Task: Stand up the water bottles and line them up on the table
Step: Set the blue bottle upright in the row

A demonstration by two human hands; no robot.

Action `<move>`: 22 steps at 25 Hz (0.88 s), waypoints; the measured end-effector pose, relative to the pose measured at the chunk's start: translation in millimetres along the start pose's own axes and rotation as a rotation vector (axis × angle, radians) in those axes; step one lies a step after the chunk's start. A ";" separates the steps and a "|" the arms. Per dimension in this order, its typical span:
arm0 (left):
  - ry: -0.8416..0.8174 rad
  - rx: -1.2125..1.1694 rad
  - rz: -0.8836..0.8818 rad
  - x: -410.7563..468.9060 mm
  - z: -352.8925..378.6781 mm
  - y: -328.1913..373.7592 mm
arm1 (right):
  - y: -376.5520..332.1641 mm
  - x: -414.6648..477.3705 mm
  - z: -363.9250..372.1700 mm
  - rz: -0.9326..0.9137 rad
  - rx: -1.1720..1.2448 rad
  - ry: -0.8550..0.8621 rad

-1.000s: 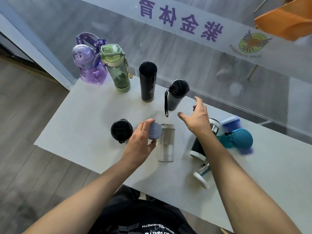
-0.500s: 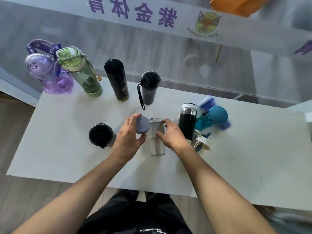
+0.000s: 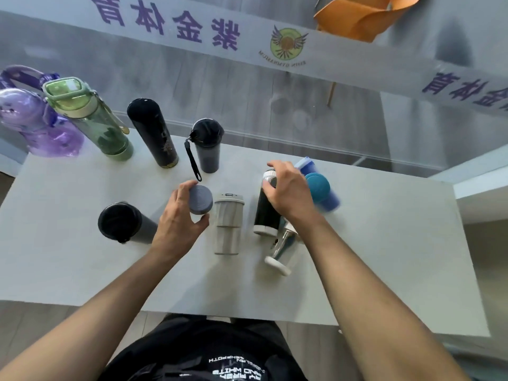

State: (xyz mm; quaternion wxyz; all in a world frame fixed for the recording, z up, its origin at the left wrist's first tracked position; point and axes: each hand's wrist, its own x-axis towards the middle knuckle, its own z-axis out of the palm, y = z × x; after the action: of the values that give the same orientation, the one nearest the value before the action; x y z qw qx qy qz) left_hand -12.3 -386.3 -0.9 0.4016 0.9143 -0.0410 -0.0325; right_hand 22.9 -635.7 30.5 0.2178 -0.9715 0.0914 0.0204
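Four bottles stand in a row at the table's back: a purple bottle, a green bottle, a tall black bottle and a dark cup with a strap. My left hand grips a grey-lidded bottle from the left. Beside it stands a pale steel tumbler. My right hand is closed over the top of a black bottle with a white base, which looks upright. A clear bottle with a white cap lies under my right wrist.
A black-lidded grey tumbler stands left of my left hand. A teal-capped blue bottle and a blue-lidded one sit behind my right hand. The white table backs onto a glass wall.
My right hand let go of the steel tumbler and moved right onto the top of the black bottle. My left hand stays on the grey-lidded bottle.
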 end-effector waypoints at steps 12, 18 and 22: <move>0.251 0.371 0.193 -0.4 28.2 87.2 | 102.6 2.9 -44.5 0.046 -0.090 -0.194; -0.266 0.448 0.119 51.0 147.8 121.0 | 121.7 -5.0 -31.6 0.025 0.083 -0.217; -0.464 0.470 -0.039 69.2 182.4 104.1 | 133.1 -16.0 -32.4 0.000 0.112 -0.186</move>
State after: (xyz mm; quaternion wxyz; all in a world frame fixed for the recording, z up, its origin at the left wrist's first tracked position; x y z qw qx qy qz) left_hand 34.6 -596.9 -49.2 0.1590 0.9508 -0.1203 -0.2372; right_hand -17.6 -765.1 5.2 0.2792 -0.9517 0.0718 0.1053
